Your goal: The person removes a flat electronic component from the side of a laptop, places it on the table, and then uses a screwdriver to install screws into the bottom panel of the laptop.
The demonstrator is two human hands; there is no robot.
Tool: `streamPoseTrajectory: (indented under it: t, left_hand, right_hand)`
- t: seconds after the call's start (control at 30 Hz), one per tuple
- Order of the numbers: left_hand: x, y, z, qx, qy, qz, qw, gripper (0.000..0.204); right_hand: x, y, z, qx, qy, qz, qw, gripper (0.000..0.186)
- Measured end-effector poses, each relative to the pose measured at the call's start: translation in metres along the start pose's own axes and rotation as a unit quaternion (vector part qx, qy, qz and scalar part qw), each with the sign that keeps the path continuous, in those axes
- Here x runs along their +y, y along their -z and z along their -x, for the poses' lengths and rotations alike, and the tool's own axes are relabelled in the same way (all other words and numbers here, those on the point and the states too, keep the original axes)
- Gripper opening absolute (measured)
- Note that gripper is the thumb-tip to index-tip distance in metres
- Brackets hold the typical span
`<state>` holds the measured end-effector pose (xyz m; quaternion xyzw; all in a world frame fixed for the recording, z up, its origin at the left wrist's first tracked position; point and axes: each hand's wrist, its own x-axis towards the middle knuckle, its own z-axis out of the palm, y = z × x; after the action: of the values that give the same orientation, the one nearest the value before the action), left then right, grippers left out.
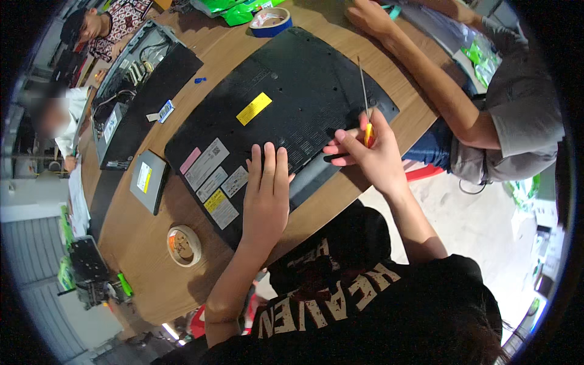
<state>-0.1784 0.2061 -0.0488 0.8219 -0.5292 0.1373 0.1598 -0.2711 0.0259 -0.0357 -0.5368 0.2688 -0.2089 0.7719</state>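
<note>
A large black laptop (292,91) lies bottom-up on the wooden table, with several labels and a yellow sticker on its underside. My left hand (266,194) rests on its near part, fingers stretched out flat and holding nothing. Over the near right edge, my right hand (378,149) is closed on a screwdriver (365,91). Its handle is yellow and red, and its thin metal shaft points away from me. The same hand's fingertips are by the laptop's edge, where a small black piece (334,157) shows beneath them; whether they grip it, I cannot tell.
Left of the laptop lie a flat grey drive (148,181) and a tape roll (184,246). An open computer case (146,79) stands at the far left. A blue tape roll (270,23) sits beyond the laptop. A co-worker's arm (426,79) leans on the table at right.
</note>
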Motion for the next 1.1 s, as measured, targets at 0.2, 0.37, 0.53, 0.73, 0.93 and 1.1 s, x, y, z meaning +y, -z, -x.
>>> streamPoseTrajectory:
  t: [0.2, 0.37, 0.53, 0.73, 0.93, 1.1]
  left_hand:
    - [0.005, -0.003, 0.005, 0.018, 0.034, -0.007, 0.999, 0.048]
    - [0.002, -0.003, 0.009, 0.038, 0.013, -0.026, 0.999, 0.044]
    - [0.001, -0.004, 0.012, 0.065, -0.007, -0.054, 0.996, 0.041]
    - [-0.002, -0.008, 0.018, 0.122, -0.002, 0.022, 0.992, 0.028]
    - [-0.006, -0.001, 0.016, 0.141, 0.007, 0.098, 0.985, 0.018]
    - [0.0, -0.003, 0.018, 0.177, 0.048, 0.139, 0.973, 0.024]
  right_hand:
    - [0.01, -0.014, 0.001, 0.055, 0.034, 0.03, 0.997, 0.034]
    - [0.013, -0.019, 0.001, 0.076, 0.044, 0.014, 0.996, 0.035]
    - [0.016, -0.019, 0.003, 0.076, 0.079, 0.056, 0.992, 0.034]
    - [0.011, -0.013, 0.003, 0.044, 0.064, 0.098, 0.992, 0.022]
    - [0.005, 0.003, 0.01, 0.043, 0.1, 0.167, 0.98, 0.017]
    - [0.006, 0.014, 0.01, 0.015, 0.153, 0.189, 0.97, 0.019]
